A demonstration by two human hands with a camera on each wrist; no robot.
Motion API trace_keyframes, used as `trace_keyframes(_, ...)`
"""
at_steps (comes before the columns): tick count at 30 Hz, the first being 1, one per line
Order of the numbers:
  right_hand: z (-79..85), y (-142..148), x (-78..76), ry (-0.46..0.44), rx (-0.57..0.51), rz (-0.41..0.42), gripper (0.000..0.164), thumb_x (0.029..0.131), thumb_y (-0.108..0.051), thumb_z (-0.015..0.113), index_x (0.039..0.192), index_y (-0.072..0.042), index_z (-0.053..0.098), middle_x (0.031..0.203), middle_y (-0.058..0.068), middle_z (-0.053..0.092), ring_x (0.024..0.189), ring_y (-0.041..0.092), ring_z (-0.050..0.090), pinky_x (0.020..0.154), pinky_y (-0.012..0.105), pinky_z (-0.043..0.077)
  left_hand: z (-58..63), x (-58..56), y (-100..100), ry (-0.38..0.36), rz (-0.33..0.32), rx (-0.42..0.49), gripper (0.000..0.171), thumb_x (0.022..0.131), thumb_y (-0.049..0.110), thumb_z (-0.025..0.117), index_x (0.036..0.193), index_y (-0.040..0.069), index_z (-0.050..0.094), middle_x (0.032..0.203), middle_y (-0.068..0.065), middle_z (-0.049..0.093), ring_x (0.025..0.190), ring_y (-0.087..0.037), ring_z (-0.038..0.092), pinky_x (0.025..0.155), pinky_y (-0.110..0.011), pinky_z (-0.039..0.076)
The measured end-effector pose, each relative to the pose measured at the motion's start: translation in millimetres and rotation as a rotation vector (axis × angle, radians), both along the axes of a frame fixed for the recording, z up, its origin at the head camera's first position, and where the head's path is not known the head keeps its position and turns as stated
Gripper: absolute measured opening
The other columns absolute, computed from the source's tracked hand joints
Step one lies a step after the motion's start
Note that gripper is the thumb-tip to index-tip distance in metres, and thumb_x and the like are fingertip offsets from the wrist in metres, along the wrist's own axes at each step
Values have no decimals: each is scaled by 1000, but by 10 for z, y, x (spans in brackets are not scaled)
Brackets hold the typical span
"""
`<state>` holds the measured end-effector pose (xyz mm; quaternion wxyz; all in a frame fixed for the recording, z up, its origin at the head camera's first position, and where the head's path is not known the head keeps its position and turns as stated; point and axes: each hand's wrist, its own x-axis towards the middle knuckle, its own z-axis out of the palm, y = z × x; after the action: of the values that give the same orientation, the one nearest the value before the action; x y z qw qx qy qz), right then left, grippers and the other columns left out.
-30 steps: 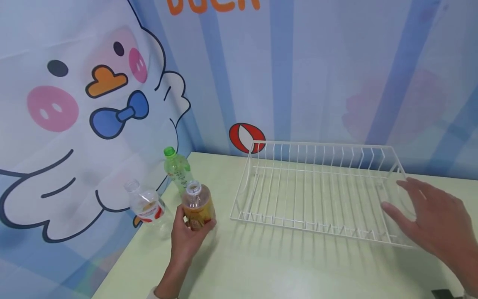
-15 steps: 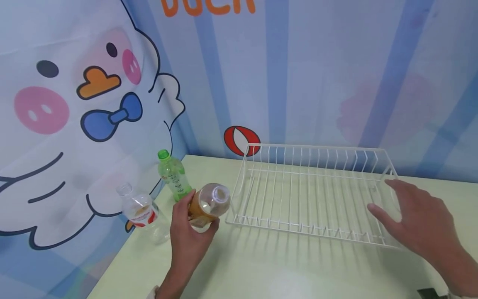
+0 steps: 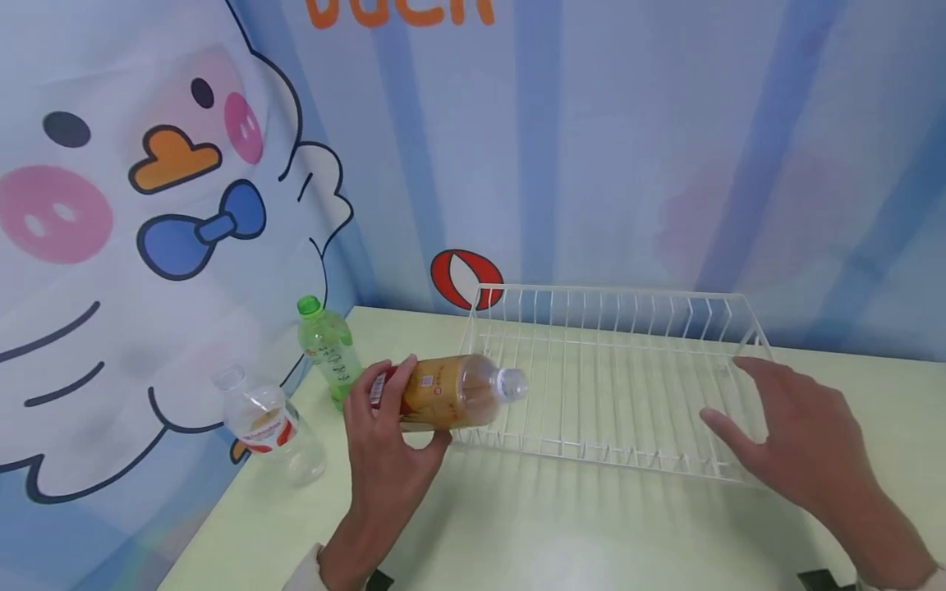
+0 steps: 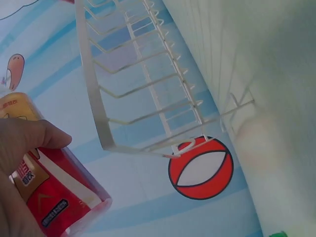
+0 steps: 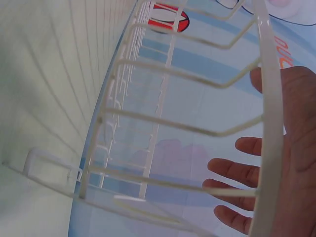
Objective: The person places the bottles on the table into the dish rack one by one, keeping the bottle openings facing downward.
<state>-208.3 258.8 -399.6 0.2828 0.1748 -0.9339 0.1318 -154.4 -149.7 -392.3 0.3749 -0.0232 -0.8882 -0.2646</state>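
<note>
My left hand (image 3: 392, 460) grips a clear plastic bottle with an orange-and-red label (image 3: 436, 391). It is held on its side above the table, its uncapped-looking white neck pointing right over the left end of a white wire dish rack (image 3: 591, 451). In the left wrist view the fingers wrap the bottle's label (image 4: 54, 192) and the red base end shows. My right hand (image 3: 805, 443) is spread by the rack's right end, thumb and fingers apart, with nothing in its grasp. In the right wrist view its fingers (image 5: 234, 173) show behind the rack's wires; contact cannot be told.
A green plastic bottle (image 3: 328, 349) and a clear bottle with a red-and-white label (image 3: 269, 427) stand at the table's left side. A printed duck cloth (image 3: 222, 328) hangs along the left and back. Dark objects show at the bottom edge by both wrists.
The left hand has lifted the bottle and tipped it from upright onto its side, neck turning right towards the rack. The right hand stays spread at the rack's right end.
</note>
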Motion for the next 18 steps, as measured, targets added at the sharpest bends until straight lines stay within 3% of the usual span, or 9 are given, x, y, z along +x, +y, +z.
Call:
trace_keyframes(4,24,-73,59,88,5,65,70,74,-42,79,123,3,60,106,23,68,87,42,64,68,59,49,-5,-23,96,54,-33,-47,92,58,7,96,138,19,54,140,-15,43,136,-33,36,88,-55,55)
trace_keyframes(10,59,-166,108,113,2,122,70,75,-46,77,123,3,60,110,21,68,94,41,64,73,59,48,-50,-57,202,100,-68,-133,96,57,9,96,142,22,53,139,-17,44,138,-35,33,93,-59,50)
trace_keyframes(15,98,-241,115,129,-4,190,76,78,-57,72,126,1,59,115,18,67,100,40,62,77,60,47,-73,-90,292,124,-76,-189,100,57,10,96,145,25,50,139,-16,45,140,-35,32,94,-58,50)
trace_keyframes(18,105,-290,117,132,-9,231,82,83,-69,62,128,-1,58,120,17,65,105,40,61,80,61,45,-84,-107,347,150,-85,-219,98,57,10,96,143,23,51,139,-17,45,140,-37,31,92,-59,50)
